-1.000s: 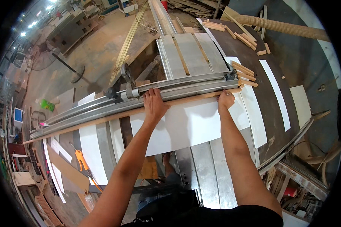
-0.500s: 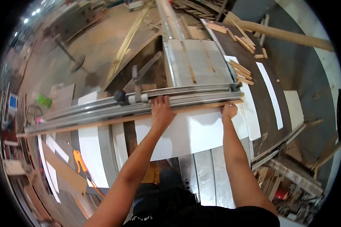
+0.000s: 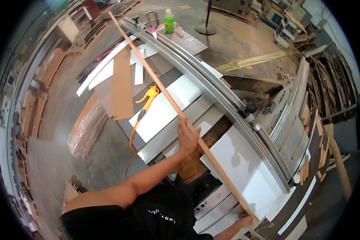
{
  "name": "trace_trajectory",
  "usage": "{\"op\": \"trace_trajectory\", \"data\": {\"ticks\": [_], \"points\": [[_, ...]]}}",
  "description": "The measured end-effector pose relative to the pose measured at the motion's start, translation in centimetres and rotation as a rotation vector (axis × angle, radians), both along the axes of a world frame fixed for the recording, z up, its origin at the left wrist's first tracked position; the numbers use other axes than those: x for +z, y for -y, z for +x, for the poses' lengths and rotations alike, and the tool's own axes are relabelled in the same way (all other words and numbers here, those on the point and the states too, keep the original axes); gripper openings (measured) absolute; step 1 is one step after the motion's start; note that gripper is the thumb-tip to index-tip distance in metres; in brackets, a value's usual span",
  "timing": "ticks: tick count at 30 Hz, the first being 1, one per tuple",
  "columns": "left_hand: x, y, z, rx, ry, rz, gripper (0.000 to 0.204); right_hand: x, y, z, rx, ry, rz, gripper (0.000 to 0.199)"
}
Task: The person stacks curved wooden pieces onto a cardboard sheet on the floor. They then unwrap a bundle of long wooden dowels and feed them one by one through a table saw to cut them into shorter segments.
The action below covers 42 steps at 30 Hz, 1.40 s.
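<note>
A long, thin wooden strip (image 3: 220,171) runs slantwise from the far left to the near right. My left hand (image 3: 188,138) is closed around it near its middle. At the near end, my right hand (image 3: 244,222) grips the strip, with its fingers partly out of sight. Beneath the strip's near half lies a white board (image 3: 248,160). A long metal fence rail (image 3: 228,104) stretches alongside, with a gap between it and the strip. A black knob (image 3: 250,107) and a clamp-like stop sit on the rail.
An orange air blow gun (image 3: 149,98) with a hose lies on a white panel to the left. Beyond are a green bottle (image 3: 169,22) and a brown board (image 3: 123,86). Short wooden pieces (image 3: 304,170) rest at the right. A plastic-wrapped bundle (image 3: 86,128) is on the floor.
My view has swung to the left. The wooden strip, earlier against the fence rail, is now away from it and closer to me, held in both hands.
</note>
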<state>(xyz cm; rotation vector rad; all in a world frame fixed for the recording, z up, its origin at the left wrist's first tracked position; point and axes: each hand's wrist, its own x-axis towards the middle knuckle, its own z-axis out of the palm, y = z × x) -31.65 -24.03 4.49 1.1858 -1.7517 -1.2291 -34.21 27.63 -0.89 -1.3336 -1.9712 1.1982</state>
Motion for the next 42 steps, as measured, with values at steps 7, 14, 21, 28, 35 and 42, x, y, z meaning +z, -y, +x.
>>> {"op": "trace_trajectory", "data": {"ticks": [7, 14, 21, 28, 35, 42], "points": [[0.5, 4.3, 0.4, 0.392, 0.281, 0.126, 0.070, -3.8, -3.7, 5.8, 0.071, 0.248, 0.283, 0.036], [0.9, 10.0, 0.0, 0.165, 0.345, 0.412, 0.063, -11.7, -13.6, 3.5, 0.417, 0.393, 1.199, 0.046], [-1.5, 12.8, 2.6, 0.109, -0.320, 0.951, 0.017, 5.5, 7.4, 5.0, 0.479, 0.434, 1.012, 0.040], [6.8, 11.3, 3.8, 0.051, -0.951, 1.335, 0.034, 11.4, 5.0, 7.4, 0.546, 0.141, 1.002, 0.045], [23.0, 13.8, 4.9, -0.653, -1.460, 1.145, 0.039, 11.8, 6.6, 1.7, 0.619, -0.352, 0.752, 0.045], [41.4, 14.3, 6.0, -1.084, -1.602, 0.690, 0.033, 17.0, 12.0, -6.5, 0.695, -0.636, 0.569, 0.045]]}}
